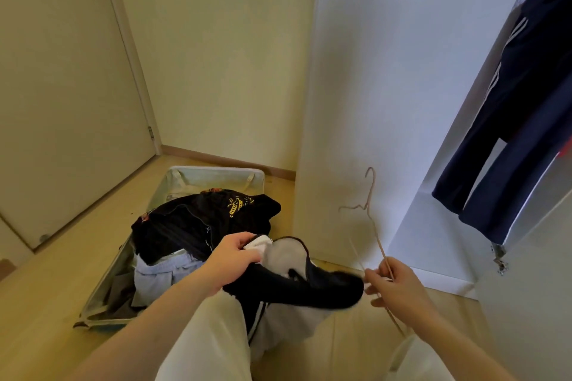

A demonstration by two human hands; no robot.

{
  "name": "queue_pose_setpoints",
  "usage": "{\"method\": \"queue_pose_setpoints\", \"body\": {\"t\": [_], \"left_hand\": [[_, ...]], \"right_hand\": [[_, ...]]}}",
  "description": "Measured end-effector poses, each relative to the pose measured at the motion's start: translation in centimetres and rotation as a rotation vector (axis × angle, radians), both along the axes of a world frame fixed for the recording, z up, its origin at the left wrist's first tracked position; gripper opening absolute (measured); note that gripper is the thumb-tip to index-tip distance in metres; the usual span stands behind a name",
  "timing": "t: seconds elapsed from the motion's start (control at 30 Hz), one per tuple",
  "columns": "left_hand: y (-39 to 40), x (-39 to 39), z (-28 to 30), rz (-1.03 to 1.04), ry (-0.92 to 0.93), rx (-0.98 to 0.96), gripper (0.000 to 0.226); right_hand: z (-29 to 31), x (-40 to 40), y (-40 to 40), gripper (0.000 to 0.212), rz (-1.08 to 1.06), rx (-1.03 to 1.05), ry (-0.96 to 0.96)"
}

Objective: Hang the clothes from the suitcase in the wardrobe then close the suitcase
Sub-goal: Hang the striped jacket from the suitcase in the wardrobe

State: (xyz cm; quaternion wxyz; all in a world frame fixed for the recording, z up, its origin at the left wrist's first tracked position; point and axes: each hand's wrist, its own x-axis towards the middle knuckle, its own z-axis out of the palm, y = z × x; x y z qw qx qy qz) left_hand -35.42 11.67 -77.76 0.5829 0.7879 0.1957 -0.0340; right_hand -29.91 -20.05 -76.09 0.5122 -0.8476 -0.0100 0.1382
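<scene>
An open pale suitcase (213,175) lies on the floor, filled with a black garment with yellow print (204,219) and a light blue garment (154,272). My left hand (235,260) grips a black jacket with a grey-white lining (297,278) at its collar, held over my lap. My right hand (396,284) pinches a thin copper wire hanger (370,210), hook up, just right of the jacket. The white wardrobe (371,71) stands open at the right, and dark navy trousers with white stripes (510,120) hang inside.
My light trousers (210,346) fill the lower middle. A cream door (62,86) and a wall close off the left and back. The wardrobe door's hinge (499,254) juts out at the lower right. Wooden floor (40,303) surrounds the suitcase.
</scene>
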Motion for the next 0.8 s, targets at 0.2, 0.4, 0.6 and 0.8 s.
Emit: {"method": "queue_pose_setpoints", "body": {"t": [0.2,0.4,0.6,0.8], "left_hand": [[1.4,0.0,-4.7,0.057,0.019,0.433,0.029],[1.1,-0.4,-6.4,0.236,-0.014,0.374,0.021],[0.8,-0.9,-6.9,0.252,-0.094,0.364,0.018],[1.1,-0.5,-7.5,0.257,-0.098,0.328,0.020]], "right_hand": [[3.0,-0.6,-0.5,0.049,0.295,-0.176,0.023],[6.5,-0.3,-1.3,0.038,0.458,-0.347,-0.113],[8.9,-0.7,-2.0,0.039,0.516,-0.435,-0.128],[10.0,-0.7,-2.5,0.045,0.534,-0.524,-0.094]]}}
